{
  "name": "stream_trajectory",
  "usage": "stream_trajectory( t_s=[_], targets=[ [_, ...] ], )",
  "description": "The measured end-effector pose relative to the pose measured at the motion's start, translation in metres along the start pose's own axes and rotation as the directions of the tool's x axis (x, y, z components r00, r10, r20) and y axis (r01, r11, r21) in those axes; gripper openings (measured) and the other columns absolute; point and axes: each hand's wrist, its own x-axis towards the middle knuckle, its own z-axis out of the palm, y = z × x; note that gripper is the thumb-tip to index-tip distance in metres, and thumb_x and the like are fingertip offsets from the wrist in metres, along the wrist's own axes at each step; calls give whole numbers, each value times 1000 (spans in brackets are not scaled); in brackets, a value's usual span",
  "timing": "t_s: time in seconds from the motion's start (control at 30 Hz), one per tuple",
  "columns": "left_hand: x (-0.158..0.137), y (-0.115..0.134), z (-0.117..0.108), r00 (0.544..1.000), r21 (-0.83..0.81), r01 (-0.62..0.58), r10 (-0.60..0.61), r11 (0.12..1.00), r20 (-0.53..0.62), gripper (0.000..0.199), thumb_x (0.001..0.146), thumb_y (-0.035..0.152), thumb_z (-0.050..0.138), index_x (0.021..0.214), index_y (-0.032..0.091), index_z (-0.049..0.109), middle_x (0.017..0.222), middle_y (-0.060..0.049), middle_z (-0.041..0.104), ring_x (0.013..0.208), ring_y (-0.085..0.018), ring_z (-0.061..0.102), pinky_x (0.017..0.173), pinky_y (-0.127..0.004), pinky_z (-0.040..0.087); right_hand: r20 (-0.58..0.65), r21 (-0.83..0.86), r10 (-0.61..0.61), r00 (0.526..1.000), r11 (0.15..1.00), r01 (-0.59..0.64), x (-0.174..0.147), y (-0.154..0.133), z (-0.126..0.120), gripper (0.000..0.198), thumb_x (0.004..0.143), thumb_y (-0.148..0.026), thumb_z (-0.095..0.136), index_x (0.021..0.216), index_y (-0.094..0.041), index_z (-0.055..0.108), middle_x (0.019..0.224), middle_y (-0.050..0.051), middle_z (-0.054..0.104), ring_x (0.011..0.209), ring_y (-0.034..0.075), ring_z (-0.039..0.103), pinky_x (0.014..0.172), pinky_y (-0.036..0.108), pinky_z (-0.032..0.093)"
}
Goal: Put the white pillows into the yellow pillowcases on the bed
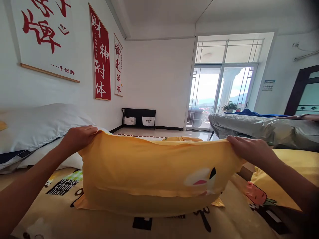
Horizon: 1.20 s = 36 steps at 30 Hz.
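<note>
A yellow pillowcase [149, 162] with a printed white and pink patch stretches across the middle of the view, bulging as if a pillow is inside. My left hand [83, 135] grips its upper left corner with closed fingers. At the upper right corner, my right hand [245, 146] is closed on the same pillowcase. Its lower edge rests on a tan printed sheet [109, 225]. What fills the case is hidden. A second yellow piece of bedding [296, 166] with a carrot print lies under my right forearm.
White pillows [50, 126] are piled at the left by the wall. A bench under a plastic cover [254, 129] stands at the right, with a person's arm [304, 117] at its far end. Farther back are a black rack [139, 114] and a glass door [206, 86].
</note>
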Motion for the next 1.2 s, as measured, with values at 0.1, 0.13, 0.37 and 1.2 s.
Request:
stream_trajectory(
  t_s=[0.1, 0.13, 0.37, 1.2],
  targets=[
    [8, 9, -7, 999, 234, -44, 48, 971, -13, 24, 79, 35, 58, 62, 19, 52, 62, 3, 51, 57, -12, 39, 54, -23, 13, 13, -165, 139, 990, 977, -135, 14, -3, -26, 16, 75, -19, 62, 88, -25, 56, 72, 5, 66, 49, 14, 47, 54, 31, 14],
    [11, 9, -9, 998, 275, -27, 40, 961, -45, 27, 81, 36, 58, 62, 18, 50, 61, 3, 49, 57, -11, 38, 54, -23, 13, -29, -190, 185, 982, 964, -188, 18, -4, -32, 12, 77, -21, 62, 87, -25, 57, 70, 4, 66, 48, 13, 44, 55, 32, 14],
    [19, -17, -13, 998, 463, -55, 62, 885, 1, 24, 82, 34, 61, 66, 18, 52, 54, 5, 41, 52, -10, 21, 58, -25, 7, 69, -176, 210, 975, 965, -196, 43, -6, -59, 29, 77, -31, 68, 105, -29, 64, 58, 1, 62, 40, 7, 25, 57, 31, 17],
    [30, -48, 59, 971, 596, -179, 42, 783, 236, 70, 91, 66, 17, 71, 18, 64, 58, -10, 64, 53, -22, 57, 54, -25, 23, 120, -146, 127, 985, 983, -109, 67, -58, 18, 21, 92, -29, 48, 101, -18, 63, 71, 13, 68, 71, 29, 68, 57, 31, 36]
  ],
)
